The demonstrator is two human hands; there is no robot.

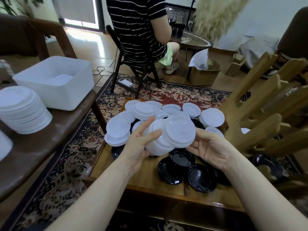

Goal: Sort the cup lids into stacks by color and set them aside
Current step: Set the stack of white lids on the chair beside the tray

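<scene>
Your left hand (141, 142) and right hand (211, 149) grip a stack of white lids (170, 135) between them, held above the low wooden surface (146, 177). Loose white lids (171, 108) crowd its far side, black lids (183, 170) the near side — all over a floral rug (66, 164). Left, a tall white stack (23, 110) and a white bin (56, 80) sit on a dark side surface (50, 144).

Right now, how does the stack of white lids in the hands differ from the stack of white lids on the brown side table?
The held stack is short, tilted on its side and gripped between the left hand and right hand above the wooden tray. The side-table stack is much taller, stands nearly upright and rests untouched on the brown side table beside a white bin. Both hold only round white lids.
</scene>
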